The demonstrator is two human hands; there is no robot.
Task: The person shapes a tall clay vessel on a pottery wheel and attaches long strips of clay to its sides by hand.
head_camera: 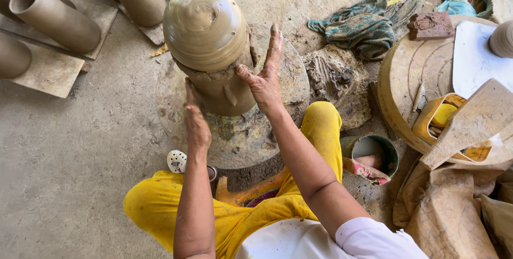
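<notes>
A tall wet clay pot with a rounded, closed top stands on a thick clay base in the middle of a round potter's wheel. My left hand lies flat against the left lower side of the base, fingers pointing up. My right hand is flat against the right side of the base, thumb touching the clay under the pot's bulge, fingers stretched upward. Both hands are smeared with clay and hold nothing. I sit in yellow trousers close behind the wheel.
Several clay cylinders lie on boards at the top left. A green cloth, a lump of clay, a small bucket, a round wooden board with a yellow tub and a wooden paddle are on the right.
</notes>
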